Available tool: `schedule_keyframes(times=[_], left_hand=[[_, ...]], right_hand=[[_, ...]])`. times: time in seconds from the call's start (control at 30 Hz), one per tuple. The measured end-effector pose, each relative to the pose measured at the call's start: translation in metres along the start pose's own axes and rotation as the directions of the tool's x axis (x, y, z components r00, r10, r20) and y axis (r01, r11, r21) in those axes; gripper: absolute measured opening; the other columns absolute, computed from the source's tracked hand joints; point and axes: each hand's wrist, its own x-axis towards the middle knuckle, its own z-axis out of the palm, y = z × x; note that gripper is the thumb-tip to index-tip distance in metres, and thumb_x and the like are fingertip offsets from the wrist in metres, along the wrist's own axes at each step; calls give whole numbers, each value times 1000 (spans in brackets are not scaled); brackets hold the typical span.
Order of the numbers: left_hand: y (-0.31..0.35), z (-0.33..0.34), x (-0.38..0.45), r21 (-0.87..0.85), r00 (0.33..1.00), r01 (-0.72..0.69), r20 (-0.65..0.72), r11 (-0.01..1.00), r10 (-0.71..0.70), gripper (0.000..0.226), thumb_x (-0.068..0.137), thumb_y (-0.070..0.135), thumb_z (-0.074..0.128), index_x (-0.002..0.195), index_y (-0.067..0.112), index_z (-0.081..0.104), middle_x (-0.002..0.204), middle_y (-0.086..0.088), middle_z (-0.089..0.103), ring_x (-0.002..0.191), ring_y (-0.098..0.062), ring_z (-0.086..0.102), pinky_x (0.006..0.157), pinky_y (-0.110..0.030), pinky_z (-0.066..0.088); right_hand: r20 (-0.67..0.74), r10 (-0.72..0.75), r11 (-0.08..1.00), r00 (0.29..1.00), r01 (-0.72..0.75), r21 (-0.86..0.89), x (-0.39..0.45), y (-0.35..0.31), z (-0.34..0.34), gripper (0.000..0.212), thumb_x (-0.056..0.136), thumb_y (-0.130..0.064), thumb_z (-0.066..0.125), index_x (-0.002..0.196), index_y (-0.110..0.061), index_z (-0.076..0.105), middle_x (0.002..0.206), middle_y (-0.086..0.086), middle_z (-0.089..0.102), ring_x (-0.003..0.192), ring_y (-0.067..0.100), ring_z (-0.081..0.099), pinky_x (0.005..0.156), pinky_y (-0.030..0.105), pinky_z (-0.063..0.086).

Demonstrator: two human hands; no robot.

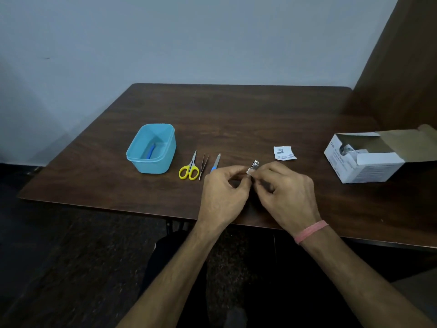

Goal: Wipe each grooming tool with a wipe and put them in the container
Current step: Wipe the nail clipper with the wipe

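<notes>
I see both hands meeting over the near middle of the dark wooden table (236, 119). The metal nail clipper (255, 165) sticks out at about 12 o'clock from the spot where the fingertips come together, its shiny end pointing away from me. My right hand (287, 192) has fingers curled around the clipper's near end, pinching it. My left hand (223, 195) pinches a small whitish wipe (248, 172) against the clipper's side, thumb and forefinger pressed together on it. How much of the clipper the wipe wraps I cannot tell; the fingers hide it.

At 10 o'clock from the hands lie three tools in a row, just beside one another: a nail file with a blue handle (215, 164) nearest the left hand, then tweezers (203, 165), then yellow-handled scissors (189, 168). Farther along at 10 o'clock stands the blue container (151, 147), open, with one blue tool (150, 152) lying in it.

At 1 o'clock a torn wipe wrapper (283, 153) lies flat. At 3 o'clock, well apart, an open white cardboard box (364, 159) lies on its side. A pink band (310, 231) circles the right wrist.
</notes>
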Motion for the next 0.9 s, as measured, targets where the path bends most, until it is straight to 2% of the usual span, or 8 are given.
schedule_keyframes(times=[0.13,0.23,0.33,0.4,0.57,0.67,0.83,0.9], left_hand=[[3,1,-1,-16,1000,14,3,1000,-14,25,101,7,73,110,22,90,100,18,86,100,3,80,100,-31,64],[2,1,1,-20,999,30,-10,999,-30,23,101,9,73,107,23,90,96,18,86,88,4,78,88,-30,65],[0,3,1,-19,998,52,-29,998,-52,21,101,12,73,105,24,90,93,19,85,68,10,68,76,-24,57],[1,5,0,-2,996,70,-55,998,-70,18,101,15,74,105,24,89,92,20,85,64,9,66,74,-23,56],[3,4,1,14,999,43,-18,999,-43,17,101,15,78,109,25,90,95,23,84,94,8,78,89,-17,61],[1,1,2,-11,999,39,14,999,-39,22,105,12,74,115,24,89,102,21,85,100,4,79,97,-28,64],[1,1,2,-43,999,22,32,999,-21,20,108,14,71,112,22,89,100,16,86,107,0,80,107,-36,62],[-1,1,1,-40,999,21,34,999,-20,20,108,14,71,111,22,89,99,15,86,106,-1,80,106,-40,63]], right_hand=[[20,-43,996,999,44,-73,11,21,-5,14,92,-27,69,93,-21,82,97,-8,76,76,22,76,55,41,58],[54,-119,989,991,123,-82,10,23,-1,13,92,-24,70,96,-22,83,99,-9,77,76,18,75,54,39,57],[-81,32,999,996,-31,9,12,24,-2,9,88,-15,84,91,-22,82,94,-10,77,62,4,56,58,33,55],[-178,104,993,979,-94,64,12,26,-5,12,87,-10,87,90,-21,82,93,-10,76,56,5,51,58,31,52],[-54,-33,997,998,37,68,9,24,-3,12,91,-12,84,99,-21,83,103,-12,78,70,1,55,59,38,58],[8,-88,995,996,87,45,8,22,-2,17,93,-14,83,105,-24,85,107,-14,79,80,6,64,58,37,59],[-43,-3,1000,999,4,31,11,24,-2,6,97,-24,79,94,-22,82,100,-12,77,68,1,54,58,39,58],[1,-34,999,999,34,42,9,23,-2,5,97,-23,79,97,-23,84,103,-12,77,69,4,60,58,39,58]])
